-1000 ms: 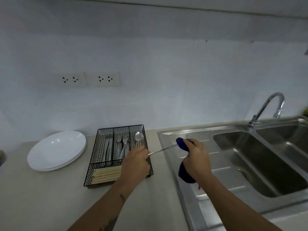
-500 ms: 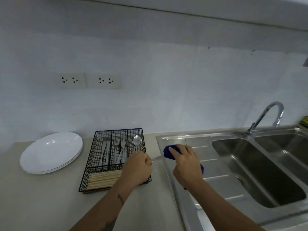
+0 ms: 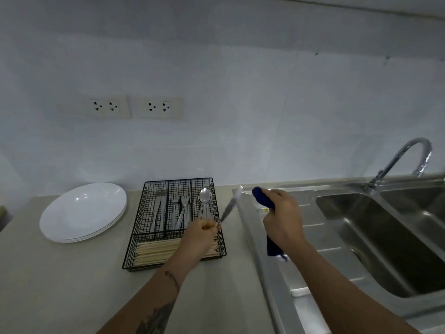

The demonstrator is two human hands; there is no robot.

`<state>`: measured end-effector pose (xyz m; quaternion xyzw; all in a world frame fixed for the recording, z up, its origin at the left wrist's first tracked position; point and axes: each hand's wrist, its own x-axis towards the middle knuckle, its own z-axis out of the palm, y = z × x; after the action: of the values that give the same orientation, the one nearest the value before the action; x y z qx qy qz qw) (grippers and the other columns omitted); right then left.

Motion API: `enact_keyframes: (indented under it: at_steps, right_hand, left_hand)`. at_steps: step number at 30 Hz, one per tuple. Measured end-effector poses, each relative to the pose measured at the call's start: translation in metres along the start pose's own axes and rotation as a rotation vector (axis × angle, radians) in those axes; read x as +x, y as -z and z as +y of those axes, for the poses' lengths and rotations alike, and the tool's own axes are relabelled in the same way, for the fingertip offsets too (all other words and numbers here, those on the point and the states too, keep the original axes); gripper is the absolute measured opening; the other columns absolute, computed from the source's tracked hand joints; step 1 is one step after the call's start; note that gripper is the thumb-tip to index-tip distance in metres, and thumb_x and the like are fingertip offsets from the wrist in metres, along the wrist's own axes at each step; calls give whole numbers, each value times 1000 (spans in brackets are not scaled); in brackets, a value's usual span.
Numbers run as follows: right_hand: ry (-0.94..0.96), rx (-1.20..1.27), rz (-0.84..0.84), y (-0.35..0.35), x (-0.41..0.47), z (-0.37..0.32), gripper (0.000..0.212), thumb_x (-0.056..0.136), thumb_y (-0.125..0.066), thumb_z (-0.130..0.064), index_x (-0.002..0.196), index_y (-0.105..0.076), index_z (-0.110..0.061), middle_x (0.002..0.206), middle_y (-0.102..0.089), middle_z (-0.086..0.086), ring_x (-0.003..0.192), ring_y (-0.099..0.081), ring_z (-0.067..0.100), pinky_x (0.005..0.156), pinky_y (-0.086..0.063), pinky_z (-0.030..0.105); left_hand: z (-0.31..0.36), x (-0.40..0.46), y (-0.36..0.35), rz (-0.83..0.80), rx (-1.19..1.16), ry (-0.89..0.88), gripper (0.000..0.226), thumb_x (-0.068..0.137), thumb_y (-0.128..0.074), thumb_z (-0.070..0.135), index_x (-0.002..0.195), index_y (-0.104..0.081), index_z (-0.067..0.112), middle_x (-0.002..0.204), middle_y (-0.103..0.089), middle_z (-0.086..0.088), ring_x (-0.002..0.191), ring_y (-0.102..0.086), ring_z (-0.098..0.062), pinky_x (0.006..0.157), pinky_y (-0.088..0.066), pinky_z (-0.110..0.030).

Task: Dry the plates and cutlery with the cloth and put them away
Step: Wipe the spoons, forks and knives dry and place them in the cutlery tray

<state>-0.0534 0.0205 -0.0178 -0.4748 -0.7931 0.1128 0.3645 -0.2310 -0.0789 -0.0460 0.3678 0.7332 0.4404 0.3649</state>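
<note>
The knife (image 3: pixel 230 205) had come free of the blue cloth (image 3: pixel 263 200), which the right hand (image 3: pixel 283 224) kept bunched. The left hand (image 3: pixel 198 238) pinched its handle above the basket (image 3: pixel 134 235) at the bench's back edge; next, probably, the knife slot.

dark blue cloth (image 3: pixel 263 201), white plates (image 3: pixel 83 210), black wire-grid cutlery tray (image 3: pixel 149 206), silver cutlery, pale wooden chopsticks (image 3: pixel 156 251), beige counter (image 3: pixel 60 285), steel-grey sink (image 3: pixel 337 237).

left hand (image 3: pixel 199 235): fist, gripping | right hand (image 3: pixel 284 220): curled, gripping, raised
</note>
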Motion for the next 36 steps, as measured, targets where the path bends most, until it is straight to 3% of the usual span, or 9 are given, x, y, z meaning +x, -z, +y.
enact_keyframes:
  at_steps: [2, 4, 7, 10, 15, 22, 27, 31, 36]
  right_hand:
    - [-77, 125, -42, 1, 6, -10, 61, 72, -48, 14, 120, -66, -20, 106, -65, 0, 92, -57, 14, 76, -38, 5]
    - [-77, 180, -85, -3, 6, -25, 59, 77, -48, 10, 123, -63, -23, 109, -63, -3, 95, -56, 10, 76, -35, 0]
    - [-44, 259, -129, -10, 0, -48, 58, 78, -48, 10, 121, -63, -24, 109, -62, -1, 97, -57, 14, 81, -43, 16]
    - [-12, 276, -152, -21, -10, -60, 63, 75, -49, 11, 126, -61, -25, 110, -59, 1, 98, -55, 15, 86, -44, 20]
    - [110, 40, -192, -38, -37, -35, 68, 67, -58, 5, 127, -60, -26, 118, -61, 1, 101, -53, 26, 84, -50, 40]
    - [205, -153, -132, -31, -35, -48, 75, 56, -69, -3, 127, -59, -25, 121, -60, 2, 105, -51, 29, 82, -47, 41]
    - [173, -182, -147, -24, -41, -7, 67, 58, -68, 0, 120, -65, -25, 112, -64, 2, 96, -55, 29, 77, -50, 41]
    - [31, -105, -131, -18, -39, 2, 61, 69, -60, 6, 120, -65, -26, 107, -64, 0, 92, -55, 28, 77, -50, 41]
    - [76, 29, -79, -19, -28, -28, 60, 72, -55, 6, 123, -62, -25, 111, -61, 1, 94, -56, 25, 82, -50, 40]
  left_hand:
    - [2, 5, 0, 15, -99, 49, 21, 95, -58, 9, 85, -71, 21, 88, -69, -3, 71, -56, -15, 61, -45, -25]
    - [8, 10, -1, 26, -160, 72, 18, 93, -60, 9, 88, -72, 21, 87, -69, -3, 73, -58, -17, 63, -50, -29]
    - [21, 17, -5, 5, -247, 62, 13, 88, -62, 5, 89, -72, 13, 80, -68, -12, 68, -59, -22, 68, -52, -36]
    - [33, 21, -7, 22, -333, 50, 9, 88, -63, 3, 94, -69, 3, 82, -71, -16, 67, -69, -25, 67, -59, -34]
    - [39, 28, 10, 121, -569, 117, 3, 89, -60, 0, 87, -61, 0, 85, -68, -21, 78, -72, -31, 66, -61, -35]
    - [49, 19, -1, 40, -690, 189, 7, 93, -56, -3, 96, -61, 0, 97, -66, -23, 87, -68, -33, 71, -62, -40]
    - [40, 21, 6, 98, -638, 95, 10, 96, -61, 5, 102, -63, -2, 100, -69, -22, 86, -72, -31, 71, -62, -34]
    - [30, 20, 8, 138, -545, 41, 11, 93, -63, 3, 101, -63, -5, 95, -72, -22, 82, -75, -30, 69, -62, -33]
    - [28, 14, -2, 141, -413, -23, 11, 94, -64, 9, 93, -66, -1, 84, -74, -18, 73, -75, -24, 67, -62, -33]
